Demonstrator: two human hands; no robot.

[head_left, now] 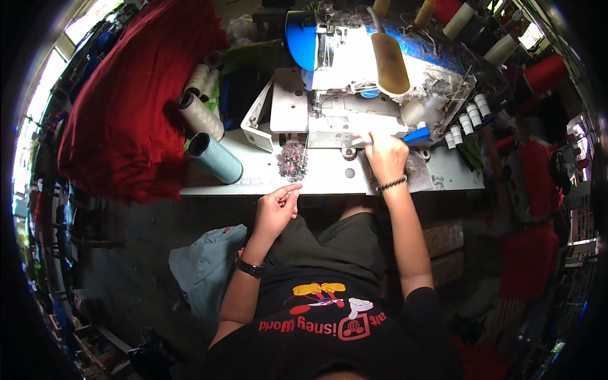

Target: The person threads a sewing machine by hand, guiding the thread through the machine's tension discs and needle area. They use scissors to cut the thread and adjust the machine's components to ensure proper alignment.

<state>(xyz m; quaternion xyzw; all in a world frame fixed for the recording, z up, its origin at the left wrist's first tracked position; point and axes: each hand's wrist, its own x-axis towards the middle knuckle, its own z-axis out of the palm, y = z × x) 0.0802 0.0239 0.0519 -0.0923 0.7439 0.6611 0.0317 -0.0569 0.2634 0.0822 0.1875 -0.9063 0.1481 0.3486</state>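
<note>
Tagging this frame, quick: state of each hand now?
Left hand: fingers curled inward; can't tell whether anything small is pinched.
Right hand: closed, apparently around a blue-ended tool.

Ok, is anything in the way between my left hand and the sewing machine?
Yes: a clump of dark fluff lies on the white tabletop, between your left hand and the sewing machine. The teal thread cone is off to the left, clear of that path.
</note>
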